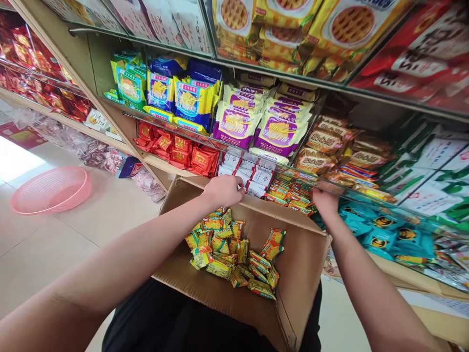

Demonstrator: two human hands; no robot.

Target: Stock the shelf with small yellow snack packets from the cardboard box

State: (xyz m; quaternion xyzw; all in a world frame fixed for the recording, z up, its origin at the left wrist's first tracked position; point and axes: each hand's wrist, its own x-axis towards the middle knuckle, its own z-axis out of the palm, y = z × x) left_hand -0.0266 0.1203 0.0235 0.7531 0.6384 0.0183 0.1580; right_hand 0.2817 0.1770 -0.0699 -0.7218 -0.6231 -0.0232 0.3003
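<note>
An open cardboard box [298, 264] rests against my lap, its far edge up to the lowest shelf. Inside lie many small yellow-and-green wrapped snack packets [220, 244], heaped mostly on the left side. My left hand [224, 190] is curled closed over the box's far edge, beside white packets [258, 178]; whatever its fingers hold is hidden. On the right, my right hand [326, 201] reaches under the glass shelf edge to the right end of a row of matching yellow-and-green shelf packets [289, 193]. Its fingertips are mostly hidden there.
A glass shelf edge [234, 146] runs just above both hands. Red packets [179, 149] lie left of the white ones, teal packets [384, 230] to the right. Soda biscuit packs [236, 120] stand above. A pink basket [51, 189] sits on the floor at left.
</note>
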